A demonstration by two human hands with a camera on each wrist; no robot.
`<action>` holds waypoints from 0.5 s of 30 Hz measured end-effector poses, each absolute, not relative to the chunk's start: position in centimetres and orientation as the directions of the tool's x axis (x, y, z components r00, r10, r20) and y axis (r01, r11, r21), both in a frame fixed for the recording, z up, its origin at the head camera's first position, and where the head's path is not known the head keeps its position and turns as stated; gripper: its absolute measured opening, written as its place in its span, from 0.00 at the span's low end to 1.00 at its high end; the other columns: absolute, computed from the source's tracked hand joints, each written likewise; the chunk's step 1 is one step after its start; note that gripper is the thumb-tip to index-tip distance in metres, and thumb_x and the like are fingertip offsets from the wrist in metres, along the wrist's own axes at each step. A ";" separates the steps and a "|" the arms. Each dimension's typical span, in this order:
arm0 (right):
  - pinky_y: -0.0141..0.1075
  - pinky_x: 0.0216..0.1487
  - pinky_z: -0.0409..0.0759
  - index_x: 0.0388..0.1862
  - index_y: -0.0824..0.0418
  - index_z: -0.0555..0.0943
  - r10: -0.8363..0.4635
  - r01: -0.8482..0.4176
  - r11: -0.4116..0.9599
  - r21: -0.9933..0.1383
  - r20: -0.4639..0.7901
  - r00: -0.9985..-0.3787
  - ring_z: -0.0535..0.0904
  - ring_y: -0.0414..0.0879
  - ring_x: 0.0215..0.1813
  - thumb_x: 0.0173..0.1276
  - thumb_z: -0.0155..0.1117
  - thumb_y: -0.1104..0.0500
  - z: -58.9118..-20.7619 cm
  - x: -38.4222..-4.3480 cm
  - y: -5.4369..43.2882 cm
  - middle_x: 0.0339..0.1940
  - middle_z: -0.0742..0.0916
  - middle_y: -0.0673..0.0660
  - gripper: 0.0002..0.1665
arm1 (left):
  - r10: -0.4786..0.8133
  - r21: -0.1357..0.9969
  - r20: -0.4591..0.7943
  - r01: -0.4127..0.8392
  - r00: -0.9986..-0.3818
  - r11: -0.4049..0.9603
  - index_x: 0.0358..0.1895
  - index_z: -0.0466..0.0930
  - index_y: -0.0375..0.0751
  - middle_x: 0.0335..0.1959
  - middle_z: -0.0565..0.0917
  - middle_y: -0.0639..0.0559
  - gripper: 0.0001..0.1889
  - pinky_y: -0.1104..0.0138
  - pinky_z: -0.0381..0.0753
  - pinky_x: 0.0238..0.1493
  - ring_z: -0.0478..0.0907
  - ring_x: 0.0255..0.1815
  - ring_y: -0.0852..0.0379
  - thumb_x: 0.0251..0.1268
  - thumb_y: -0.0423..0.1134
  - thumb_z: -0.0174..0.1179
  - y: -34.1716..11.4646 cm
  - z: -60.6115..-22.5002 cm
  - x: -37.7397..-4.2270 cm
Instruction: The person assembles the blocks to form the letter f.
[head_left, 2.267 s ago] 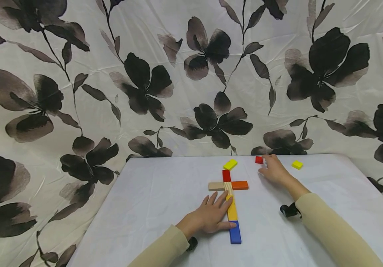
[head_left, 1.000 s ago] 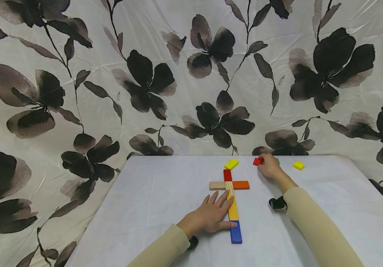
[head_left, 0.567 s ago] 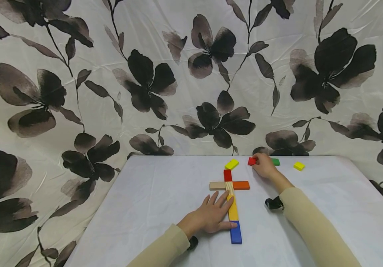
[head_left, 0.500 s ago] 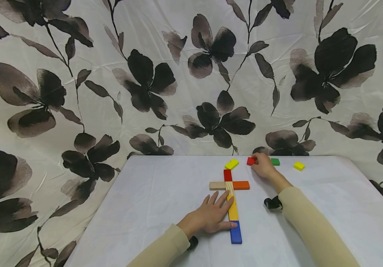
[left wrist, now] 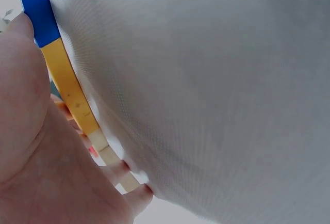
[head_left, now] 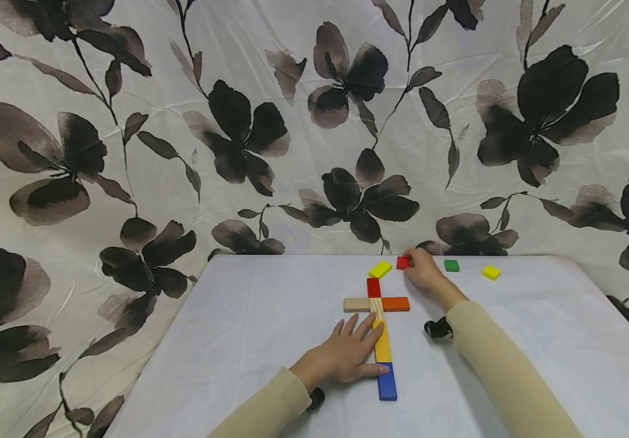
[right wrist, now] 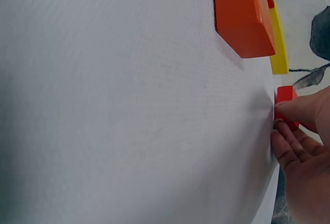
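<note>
My right hand [head_left: 425, 271] pinches a small red block [head_left: 402, 263] between thumb and fingers at the table's far edge; the right wrist view also shows this red block [right wrist: 285, 95] in the grip. Just left of it lies a tilted yellow block [head_left: 381, 269]. My left hand [head_left: 342, 353] lies with fingers spread along a column of blocks. Its thumb touches the blue block [head_left: 387, 386], and its fingertips reach the yellow-orange block [head_left: 382, 347] and the natural wood block [head_left: 376, 307]. A red block [head_left: 373, 288] tops the column, with a beige block [head_left: 356, 305] and an orange block [head_left: 396, 304] at its sides.
A green block [head_left: 451, 266] and a small yellow block [head_left: 491, 272] lie at the far right of the white-covered table [head_left: 238, 340]. A floral cloth [head_left: 271, 55] hangs behind the far edge.
My right hand has taken hold of the small red block and slid it left along the far edge toward the tilted yellow block, uncovering the green block. My left hand stays put.
</note>
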State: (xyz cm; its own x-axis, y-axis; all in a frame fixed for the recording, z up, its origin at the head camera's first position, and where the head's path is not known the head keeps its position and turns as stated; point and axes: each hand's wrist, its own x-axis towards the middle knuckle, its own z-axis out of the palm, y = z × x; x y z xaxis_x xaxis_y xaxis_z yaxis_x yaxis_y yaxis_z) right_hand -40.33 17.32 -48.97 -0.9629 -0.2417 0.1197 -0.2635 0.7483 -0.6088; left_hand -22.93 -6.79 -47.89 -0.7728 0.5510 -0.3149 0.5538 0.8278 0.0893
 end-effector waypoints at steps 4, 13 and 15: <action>0.56 0.60 0.78 0.56 0.78 0.76 -0.248 -0.269 0.746 -0.610 0.121 -0.961 0.78 0.63 0.50 0.66 0.60 0.72 -49.0 -40.6 16.9 0.52 0.81 0.73 0.20 | 0.552 0.104 -0.319 0.551 -0.770 0.828 0.85 0.45 0.60 0.86 0.40 0.55 0.49 0.41 0.51 0.79 0.46 0.84 0.39 0.65 0.80 0.41 -6.9 -47.9 -23.0; 0.56 0.61 0.78 0.58 0.77 0.77 -0.232 -0.243 0.756 -0.608 0.098 -0.968 0.76 0.61 0.50 0.66 0.60 0.72 -49.0 -41.0 16.5 0.52 0.81 0.71 0.21 | 0.552 0.110 -0.313 0.547 -0.773 0.830 0.84 0.46 0.60 0.86 0.41 0.55 0.49 0.41 0.52 0.78 0.46 0.84 0.39 0.65 0.80 0.42 -6.9 -47.7 -22.8; 0.56 0.62 0.78 0.58 0.76 0.78 -0.235 -0.252 0.753 -0.608 0.108 -0.966 0.76 0.62 0.50 0.66 0.60 0.73 -49.0 -41.0 16.4 0.53 0.82 0.72 0.21 | 0.553 0.106 -0.313 0.551 -0.772 0.828 0.84 0.46 0.60 0.86 0.41 0.55 0.49 0.42 0.52 0.78 0.46 0.84 0.39 0.65 0.80 0.42 -6.9 -47.7 -22.8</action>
